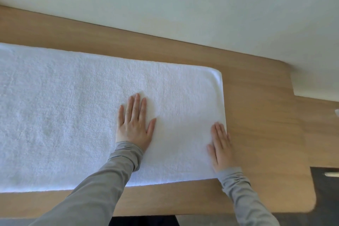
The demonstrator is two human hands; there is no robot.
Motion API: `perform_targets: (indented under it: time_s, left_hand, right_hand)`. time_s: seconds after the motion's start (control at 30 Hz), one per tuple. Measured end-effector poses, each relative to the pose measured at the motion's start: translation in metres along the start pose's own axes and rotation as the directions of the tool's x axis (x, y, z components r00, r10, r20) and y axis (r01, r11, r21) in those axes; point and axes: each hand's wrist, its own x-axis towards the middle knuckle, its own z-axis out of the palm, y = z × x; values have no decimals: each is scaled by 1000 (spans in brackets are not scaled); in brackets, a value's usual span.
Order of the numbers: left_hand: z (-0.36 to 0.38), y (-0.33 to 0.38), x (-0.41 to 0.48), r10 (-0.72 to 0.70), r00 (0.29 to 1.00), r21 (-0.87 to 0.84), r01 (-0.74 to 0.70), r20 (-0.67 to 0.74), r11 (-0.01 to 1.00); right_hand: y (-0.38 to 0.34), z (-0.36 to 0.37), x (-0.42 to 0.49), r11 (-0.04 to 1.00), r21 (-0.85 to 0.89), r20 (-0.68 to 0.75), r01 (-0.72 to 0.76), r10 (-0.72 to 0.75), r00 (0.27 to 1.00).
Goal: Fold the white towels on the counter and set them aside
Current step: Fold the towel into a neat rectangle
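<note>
A large white towel [64,115] lies flat along the wooden counter [266,124], running off the left edge of the view. Its right end looks folded, with a rounded thick edge. My left hand [134,124] presses flat on the towel, fingers straight and spread, a little right of the middle. My right hand [221,145] lies flat with straight fingers along the towel's right edge, near its front corner. Both arms wear grey sleeves.
A pale wall [183,14] runs behind the counter, with a white ledge [315,86] at the right. The counter's rounded front right corner [311,205] borders a dark floor area. Bare wood shows right of the towel and along the front edge.
</note>
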Motion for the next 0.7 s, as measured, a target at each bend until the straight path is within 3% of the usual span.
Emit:
perform_targets:
  time_s: [0.23, 0.47, 0.57, 0.7]
  left_hand:
    - [-4, 1, 1, -17, 1000, -12, 17, 26, 1000]
    - [-10, 5, -1, -92, 995, -156, 96, 30, 983]
    - [-17, 27, -14, -271, 962, -314, 244, -42, 918]
    - [-18, 77, -58, -597, 789, -441, 488, -147, 754]
  right_hand:
    - [-2, -28, 29, 987, 159, -91, -2, 16, 996]
    - [29, -77, 132, 966, 258, -43, -2, 14, 999]
    - [36, -89, 183, 949, 315, 34, 23, -35, 999]
    - [38, -98, 234, 936, 348, 169, 49, -114, 979]
